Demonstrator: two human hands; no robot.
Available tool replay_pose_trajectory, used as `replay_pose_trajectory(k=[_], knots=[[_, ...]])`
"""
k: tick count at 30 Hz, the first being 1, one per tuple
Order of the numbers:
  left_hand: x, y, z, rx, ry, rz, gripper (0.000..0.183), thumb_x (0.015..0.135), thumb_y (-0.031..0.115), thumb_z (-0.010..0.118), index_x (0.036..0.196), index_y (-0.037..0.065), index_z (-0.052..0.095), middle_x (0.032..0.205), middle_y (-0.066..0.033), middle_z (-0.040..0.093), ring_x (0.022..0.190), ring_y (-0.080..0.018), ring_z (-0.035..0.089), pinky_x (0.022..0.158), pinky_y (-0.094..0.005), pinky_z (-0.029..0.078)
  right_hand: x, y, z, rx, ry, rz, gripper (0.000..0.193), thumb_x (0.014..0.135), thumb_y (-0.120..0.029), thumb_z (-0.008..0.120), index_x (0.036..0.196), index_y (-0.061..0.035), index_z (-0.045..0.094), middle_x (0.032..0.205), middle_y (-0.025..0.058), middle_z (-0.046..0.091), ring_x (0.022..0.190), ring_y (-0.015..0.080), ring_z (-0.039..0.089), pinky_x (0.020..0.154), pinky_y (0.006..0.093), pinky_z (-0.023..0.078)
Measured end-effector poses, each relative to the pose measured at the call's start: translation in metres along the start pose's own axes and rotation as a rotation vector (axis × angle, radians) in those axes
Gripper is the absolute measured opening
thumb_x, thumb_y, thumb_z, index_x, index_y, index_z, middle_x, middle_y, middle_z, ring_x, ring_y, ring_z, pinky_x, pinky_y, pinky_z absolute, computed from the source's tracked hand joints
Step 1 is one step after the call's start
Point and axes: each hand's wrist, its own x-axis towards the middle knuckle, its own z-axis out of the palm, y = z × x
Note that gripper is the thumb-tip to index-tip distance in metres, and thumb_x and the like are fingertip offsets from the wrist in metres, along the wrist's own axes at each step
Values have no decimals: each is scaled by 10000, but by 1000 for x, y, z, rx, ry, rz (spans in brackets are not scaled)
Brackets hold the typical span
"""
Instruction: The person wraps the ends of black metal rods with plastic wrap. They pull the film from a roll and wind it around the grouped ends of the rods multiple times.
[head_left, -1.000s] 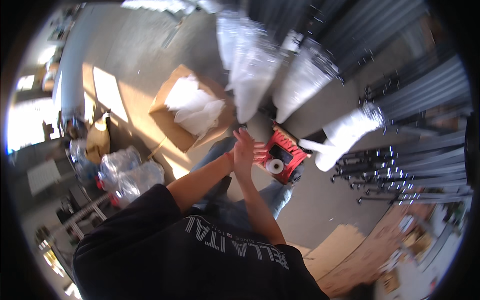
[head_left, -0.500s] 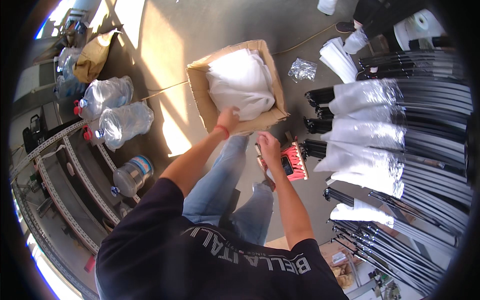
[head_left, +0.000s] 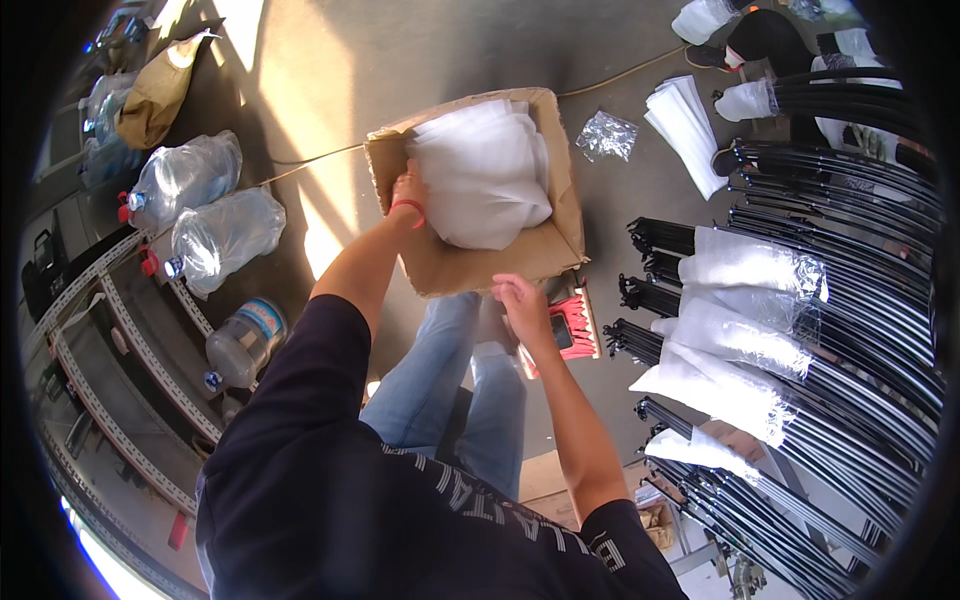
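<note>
A brown cardboard box (head_left: 490, 272) stands in front of me with a stack of thin white sheets (head_left: 480, 180) inside it, soft-looking and slightly rumpled. My left hand (head_left: 408, 190), with a red band at the wrist, reaches into the box at its left side. Its fingers stretch along the gap between the sheets and the wall. Just outside the near wall is my right hand (head_left: 518, 300), fingers loosely bent and apart, with nothing visible in them.
Bundles of black rods (head_left: 830, 340) with clear plastic wrap (head_left: 730, 380) fill the right side. A red-filled tray (head_left: 578, 335) with a dark phone-like object sits beside my legs. Left are large plastic bottles (head_left: 228, 228) and a metal rack (head_left: 130, 385). White strips (head_left: 688, 135) and crumpled plastic (head_left: 606, 136) lie beyond.
My left hand has moved from the near part of the sheets to the box's left wall. My right hand has shifted slightly left and its fingers have loosened. The view has turned a little.
</note>
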Motion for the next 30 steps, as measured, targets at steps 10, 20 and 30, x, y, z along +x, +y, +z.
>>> replay_pose_trajectory(k=[10, 20, 30], knots=[[5, 61, -1, 78, 35, 626, 339, 666, -32, 519, 965, 123, 561, 1240, -143, 338, 1120, -333, 382, 894, -389, 397, 2, -6, -11, 139, 33, -3, 231, 840, -149, 467, 974, 14, 560, 819, 121, 624, 798, 170, 605, 712, 259, 453], [-22, 89, 30, 29, 151, 368, 364, 674, -58, 464, 1027, 7, 521, 1338, -201, 185, 1230, -364, 233, 990, -400, 279, 5, 1, -22, 162, 21, -32, 228, 841, -148, 475, 969, 23, 556, 810, 115, 622, 781, 161, 604, 699, 253, 453], [-57, 79, 47, 320, 180, 390, 365, 682, -5, 480, 1047, -17, 493, 1246, -143, 337, 1168, -334, 315, 969, -415, 274, -9, 16, -24, 193, -20, -59, 214, 846, -130, 445, 951, 19, 556, 817, 133, 626, 758, 169, 613, 681, 266, 473]])
